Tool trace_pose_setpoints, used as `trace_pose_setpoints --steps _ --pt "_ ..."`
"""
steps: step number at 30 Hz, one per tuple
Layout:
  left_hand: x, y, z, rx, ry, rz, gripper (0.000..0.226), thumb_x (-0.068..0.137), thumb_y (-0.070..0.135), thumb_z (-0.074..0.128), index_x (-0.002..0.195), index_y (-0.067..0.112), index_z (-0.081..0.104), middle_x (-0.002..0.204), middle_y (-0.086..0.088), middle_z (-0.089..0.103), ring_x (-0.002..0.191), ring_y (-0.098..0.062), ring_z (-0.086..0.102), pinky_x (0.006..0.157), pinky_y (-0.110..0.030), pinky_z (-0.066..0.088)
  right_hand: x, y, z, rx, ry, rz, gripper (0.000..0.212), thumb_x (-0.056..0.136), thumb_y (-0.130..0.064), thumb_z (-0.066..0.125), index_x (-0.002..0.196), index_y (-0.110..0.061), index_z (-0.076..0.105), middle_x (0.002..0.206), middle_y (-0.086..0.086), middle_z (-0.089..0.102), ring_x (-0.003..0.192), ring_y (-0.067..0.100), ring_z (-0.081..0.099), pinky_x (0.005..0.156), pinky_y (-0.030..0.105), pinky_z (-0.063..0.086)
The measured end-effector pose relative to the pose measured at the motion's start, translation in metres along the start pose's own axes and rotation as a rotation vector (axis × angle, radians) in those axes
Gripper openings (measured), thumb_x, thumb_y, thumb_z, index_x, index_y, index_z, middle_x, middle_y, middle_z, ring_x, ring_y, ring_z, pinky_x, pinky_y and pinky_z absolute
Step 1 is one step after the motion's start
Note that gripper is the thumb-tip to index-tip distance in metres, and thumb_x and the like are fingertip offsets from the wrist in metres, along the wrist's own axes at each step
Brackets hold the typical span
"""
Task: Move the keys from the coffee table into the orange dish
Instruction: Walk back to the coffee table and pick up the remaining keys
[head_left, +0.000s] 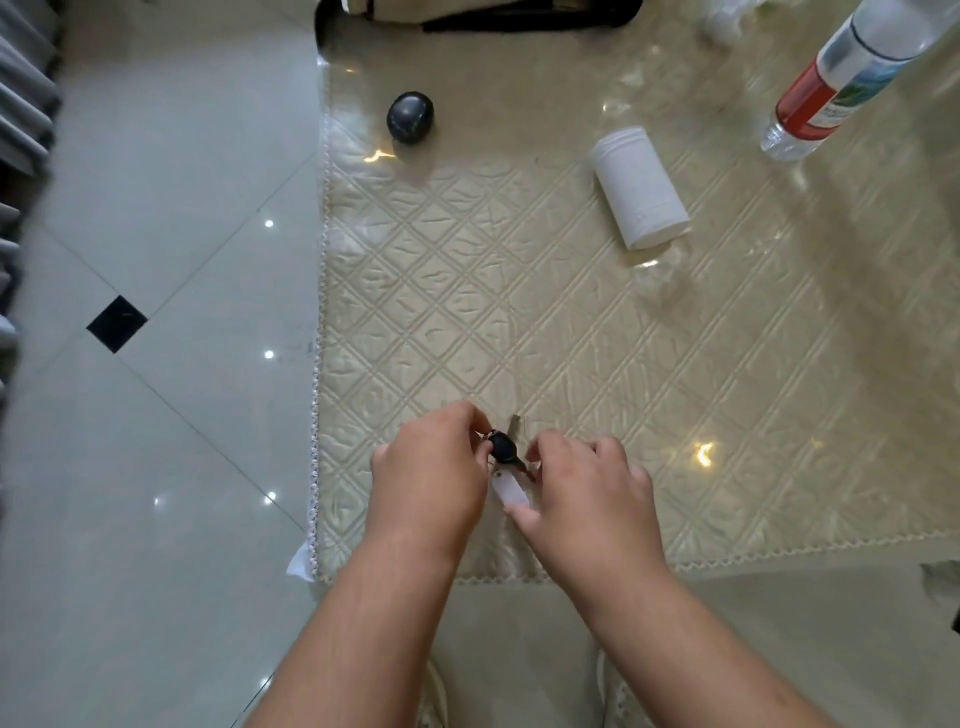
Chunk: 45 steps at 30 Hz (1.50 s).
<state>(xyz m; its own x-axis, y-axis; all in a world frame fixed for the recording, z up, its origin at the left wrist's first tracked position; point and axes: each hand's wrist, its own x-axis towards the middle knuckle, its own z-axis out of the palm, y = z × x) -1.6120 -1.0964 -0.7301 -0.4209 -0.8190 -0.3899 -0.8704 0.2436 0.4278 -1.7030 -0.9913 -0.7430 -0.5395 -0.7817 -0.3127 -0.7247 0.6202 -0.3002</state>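
Black-headed keys: pinched between both hands, with a white tag hanging below; over the coffee table
Left hand: fingertips gripping the keys
Right hand: fingers curled onto the keys
Paper roll: beyond the right hand

1. No text, brand, number or sign can be read anywhere in the frame.
2. The bottle at the upper right of the frame carries a red and white label with a patch of blue-green; there are faint marks of print on it, but they are too blurred to make out.
3. The white tag on the keys, at the lower middle of the frame between the hands, shows a plain face with no lettering that can be seen.
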Motion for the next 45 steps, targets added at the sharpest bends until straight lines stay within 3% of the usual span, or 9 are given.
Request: trace_pose_setpoints --steps 4,8,13,16,19,24,28,36,45 --pt "-0.005 0.003 -0.027 0.056 0.134 0.075 0.011 0.087 0.031 0.062 0.094 0.028 0.07 0.08 0.007 0.072 0.079 -0.018 0.067 0.073 -0.039 0.052 0.0 -0.003 0.001 -0.024 0.007 0.031 0.025 0.084 -0.057 0.054 0.093 -0.034 0.053 0.088 -0.014 0.058 0.094 0.017 0.046 0.076 0.038 0.032" --pt "-0.009 0.012 -0.051 0.09 0.255 0.143 0.017 0.082 0.013 0.065 0.088 0.026 0.074 0.077 0.006 0.072 0.072 -0.019 0.065 0.068 -0.035 0.052 -0.007 -0.004 0.002 -0.066 0.005 0.031 0.021 0.083 -0.053 0.057 0.092 -0.034 0.057 0.092 -0.015 0.059 0.098 0.017 0.047 0.079 0.037 0.032" --pt "-0.012 0.012 -0.066 0.1 0.264 0.146 0.017 0.084 0.013 0.065 0.086 0.028 0.073 0.078 0.011 0.07 0.069 -0.011 0.06 0.06 -0.029 0.048 -0.013 -0.013 0.005 -0.13 -0.039 0.05 0.014 0.083 -0.045 0.053 0.085 -0.032 0.058 0.093 -0.012 0.056 0.097 0.017 0.046 0.072 0.036 0.021" --pt "-0.013 0.011 -0.072 0.072 0.259 0.164 0.014 0.084 0.016 0.067 0.078 0.029 0.068 0.076 0.012 0.063 0.069 -0.009 0.059 0.064 -0.033 0.051 -0.016 -0.013 0.005 -0.118 -0.027 0.07 0.012 0.084 -0.043 0.053 0.087 -0.033 0.06 0.096 -0.013 0.056 0.098 0.016 0.045 0.074 0.036 0.022" --pt "-0.017 0.013 -0.079 0.036 0.244 0.178 0.005 0.083 0.025 0.073 0.081 0.029 0.069 0.094 0.012 0.057 0.078 -0.013 0.058 0.071 -0.041 0.051 -0.015 -0.013 -0.003 -0.076 0.016 0.1 0.013 0.083 -0.04 0.055 0.09 -0.034 0.064 0.102 -0.014 0.055 0.102 0.016 0.045 0.079 0.035 0.023" --pt "-0.029 0.025 -0.101 0.101 0.287 0.192 0.004 0.085 0.036 0.07 0.088 0.033 0.07 0.122 0.015 0.052 0.114 -0.014 0.048 0.083 -0.042 0.042 -0.006 -0.018 -0.035 0.008 0.082 0.127 0.012 0.083 -0.041 0.055 0.089 -0.035 0.064 0.107 -0.014 0.053 0.105 0.016 0.041 0.083 0.035 0.023" --pt "-0.042 0.043 -0.131 0.095 0.304 0.201 0.001 0.087 0.035 0.067 0.088 0.034 0.067 0.129 0.016 0.05 0.119 -0.013 0.044 0.082 -0.043 0.038 -0.004 -0.029 -0.072 0.052 0.145 0.093 0.009 0.083 -0.043 0.057 0.085 -0.036 0.063 0.106 -0.015 0.052 0.106 0.015 0.04 0.087 0.035 0.026" --pt "-0.088 0.111 -0.246 -0.069 0.314 0.29 0.005 0.082 0.039 0.07 0.084 0.036 0.072 0.122 0.015 0.056 0.115 -0.012 0.051 0.089 -0.049 0.048 -0.019 -0.058 -0.217 0.049 0.275 0.061 0.012 0.079 -0.045 0.059 0.079 -0.033 0.061 0.105 -0.013 0.053 0.105 0.019 0.044 0.084 0.037 0.029" --pt "-0.215 0.231 -0.432 -0.013 0.341 0.475 0.008 0.081 0.039 0.07 0.086 0.033 0.069 0.12 0.011 0.057 0.111 -0.015 0.052 0.091 -0.047 0.048 -0.108 -0.095 -0.484 0.03 0.389 -0.043 0.027 0.07 -0.046 0.057 0.083 -0.028 0.071 0.124 -0.008 0.053 0.114 0.022 0.042 0.087 0.039 0.03"
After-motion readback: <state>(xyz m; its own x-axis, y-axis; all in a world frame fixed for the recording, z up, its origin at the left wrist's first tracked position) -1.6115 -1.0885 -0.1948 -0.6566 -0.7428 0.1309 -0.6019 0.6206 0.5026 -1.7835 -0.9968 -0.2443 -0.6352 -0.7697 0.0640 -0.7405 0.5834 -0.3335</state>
